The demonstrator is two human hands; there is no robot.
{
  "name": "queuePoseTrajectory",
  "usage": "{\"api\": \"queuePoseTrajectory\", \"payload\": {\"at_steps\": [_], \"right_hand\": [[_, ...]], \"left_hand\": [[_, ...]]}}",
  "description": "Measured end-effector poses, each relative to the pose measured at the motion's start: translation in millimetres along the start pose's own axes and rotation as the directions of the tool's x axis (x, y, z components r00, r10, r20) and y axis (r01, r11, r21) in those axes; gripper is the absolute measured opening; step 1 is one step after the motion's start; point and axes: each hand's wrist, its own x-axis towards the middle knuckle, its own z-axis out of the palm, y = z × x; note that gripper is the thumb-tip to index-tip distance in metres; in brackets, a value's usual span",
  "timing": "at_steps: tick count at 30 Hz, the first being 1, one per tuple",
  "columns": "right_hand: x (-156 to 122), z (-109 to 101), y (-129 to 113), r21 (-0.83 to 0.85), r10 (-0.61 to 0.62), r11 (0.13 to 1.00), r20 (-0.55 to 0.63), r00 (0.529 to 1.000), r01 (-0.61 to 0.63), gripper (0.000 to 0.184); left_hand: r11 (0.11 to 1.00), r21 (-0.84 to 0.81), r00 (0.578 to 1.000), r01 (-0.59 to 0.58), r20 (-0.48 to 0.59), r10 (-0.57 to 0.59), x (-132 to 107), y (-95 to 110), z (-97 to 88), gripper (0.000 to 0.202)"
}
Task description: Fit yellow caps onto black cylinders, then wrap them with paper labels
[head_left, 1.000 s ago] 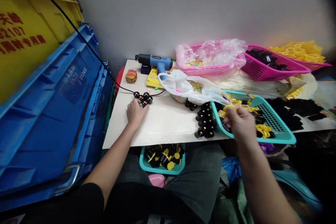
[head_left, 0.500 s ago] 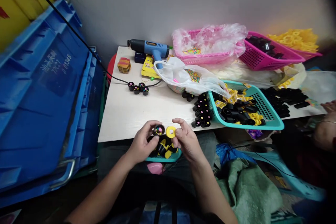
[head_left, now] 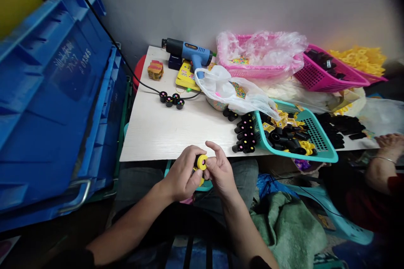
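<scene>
My left hand and my right hand meet just below the front edge of the white table. Between them is a small black cup with a yellow ring pressed onto its mouth. The left fingers wrap the black cup and the right fingers pinch the yellow ring. A small teal basket of black and yellow parts sits on my lap, mostly hidden under the hands.
Three black cups stand at the table's back left beside a blue heat gun. A teal basket of black and yellow parts sits right, with pink baskets behind. Blue crates wall the left. Another person's hand rests far right.
My left hand took a black cup from the back-left group and my right took a yellow ring from the teal basket. Both came to the table's front edge, and the ring now sits on the cup.
</scene>
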Motion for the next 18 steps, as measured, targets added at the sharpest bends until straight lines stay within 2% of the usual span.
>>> {"api": "queuePoseTrajectory", "payload": {"at_steps": [4,9,12,14,18], "right_hand": [[1,-4,12,-0.001,-0.014,1.000,0.028,1.000,0.014,0.047],[3,-4,9,0.064,-0.046,0.997,0.115,0.992,0.039,0.046],[3,2,0,0.103,0.016,0.994,0.239,0.971,-0.042,0.056],[2,8,-2,0.130,0.051,0.988,0.258,0.965,-0.087,0.056],[1,11,2,0.215,0.023,0.975,0.170,0.985,-0.060,0.046]], "left_hand": [[0.994,0.111,0.999,0.006,-0.034,-0.002,3,2,1.4,0.025],[0.972,0.182,0.985,-0.145,-0.070,0.160,3,-2,3.8,0.048],[0.932,0.286,0.966,-0.223,-0.066,0.252,3,-3,5.3,0.058],[0.929,0.250,0.955,-0.271,-0.051,0.293,4,-4,6.5,0.055],[0.939,0.096,0.940,-0.330,-0.059,0.336,6,-5,8.9,0.048]]}}
